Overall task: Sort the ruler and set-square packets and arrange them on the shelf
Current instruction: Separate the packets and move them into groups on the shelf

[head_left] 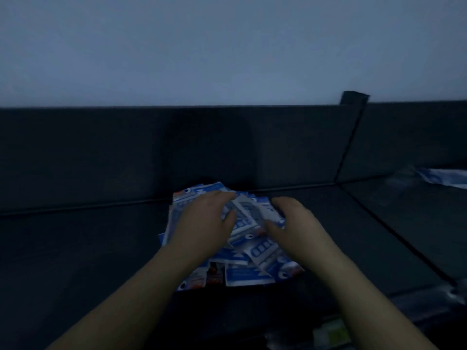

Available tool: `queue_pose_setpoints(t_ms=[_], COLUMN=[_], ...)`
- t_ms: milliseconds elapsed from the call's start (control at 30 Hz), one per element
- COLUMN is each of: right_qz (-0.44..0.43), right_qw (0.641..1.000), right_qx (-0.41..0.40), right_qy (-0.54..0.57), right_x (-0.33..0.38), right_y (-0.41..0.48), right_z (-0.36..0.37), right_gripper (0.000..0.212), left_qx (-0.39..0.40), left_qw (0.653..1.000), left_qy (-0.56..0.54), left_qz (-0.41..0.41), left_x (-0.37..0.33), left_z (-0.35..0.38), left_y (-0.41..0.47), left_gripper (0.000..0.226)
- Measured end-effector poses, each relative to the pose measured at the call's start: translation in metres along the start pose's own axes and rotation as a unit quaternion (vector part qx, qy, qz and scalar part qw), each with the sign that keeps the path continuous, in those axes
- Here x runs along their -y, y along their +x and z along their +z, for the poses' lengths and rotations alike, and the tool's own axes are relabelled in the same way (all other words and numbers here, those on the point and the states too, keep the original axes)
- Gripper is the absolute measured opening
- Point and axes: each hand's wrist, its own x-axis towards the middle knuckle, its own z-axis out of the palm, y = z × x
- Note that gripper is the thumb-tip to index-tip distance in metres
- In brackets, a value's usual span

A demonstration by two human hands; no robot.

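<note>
Packets (252, 276) piled flat, long axes mixed; left hand (202, 221), right hand (295, 223) atop

The pile of packets (240, 253) before me is wrapped in glossy, slightly crinkled plastic film. The shelf (88, 248) is dark, smooth and matt, as is its back panel (101, 152). The wall (227, 46) above looks pale and matt.

Packets (237, 274): blue and white print, with white block patterns on blue panels, round black-and-white eye marks, and small red-orange patches on the lower left ones. Shelf (75, 248): uniform dark grey, near black. Wall (202, 46): plain pale blue-grey. Far-right packet (444, 179): blue and white. Bottom-right item (333, 333): yellow-green, blurred.
</note>
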Motion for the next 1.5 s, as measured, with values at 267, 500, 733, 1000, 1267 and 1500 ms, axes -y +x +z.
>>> queue_pose_setpoints(t_ms=[267,500,733,1000,1267,1500], right_qz=[0.087,0.129,0.153,0.169,0.155,0.146], right_qw=[0.989,0.979,0.975,0.979,0.985,0.987], right_qx=[-0.106,-0.139,-0.133,-0.085,-0.047,-0.041], right_qy=[-0.053,-0.069,-0.089,-0.076,-0.058,-0.057], right_x=[-0.063,-0.124,-0.213,-0.313,-0.362,-0.394], right_y=[-0.039,-0.059,-0.051,-0.028,0.011,0.073], right_z=[-0.046,-0.083,-0.13,-0.174,-0.174,-0.164], right_gripper=[0.056,0.048,0.037,0.046,0.048,0.036], left_qx=[0.027,0.064,0.094,0.104,0.131,0.148], left_qw=[0.992,0.979,0.978,0.987,0.987,0.986], left_qy=[-0.03,-0.023,-0.056,-0.061,-0.049,0.009], left_qz=[0.12,0.19,0.175,0.104,0.074,0.075], left_x=[-0.072,-0.144,-0.22,-0.274,-0.277,-0.269], left_z=[0.036,0.077,0.129,0.199,0.246,0.277], left_y=[0.025,0.054,0.096,0.149,0.182,0.215], left_gripper=[0.038,0.037,0.031,0.025,0.028,0.031])
